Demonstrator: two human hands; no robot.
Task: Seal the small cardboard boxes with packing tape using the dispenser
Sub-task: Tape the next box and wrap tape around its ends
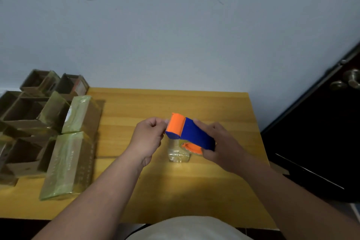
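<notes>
A blue and orange tape dispenser point(190, 132) is held above the middle of the wooden table point(175, 191). My right hand point(218, 144) grips its blue body from the right. My left hand point(150, 138) has its fingers curled at the orange front end by the toothed cutter, apparently pinching the clear tape end. The clear tape roll point(178, 153) hangs under the dispenser. Two taped, closed cardboard boxes point(68, 165) point(81, 115) lie at the table's left.
Several open, tape-covered cardboard boxes point(25, 115) are stacked at the far left, beyond the table's left edge. A pale wall runs behind the table. A dark door with a metal knob point(352, 80) stands at the right.
</notes>
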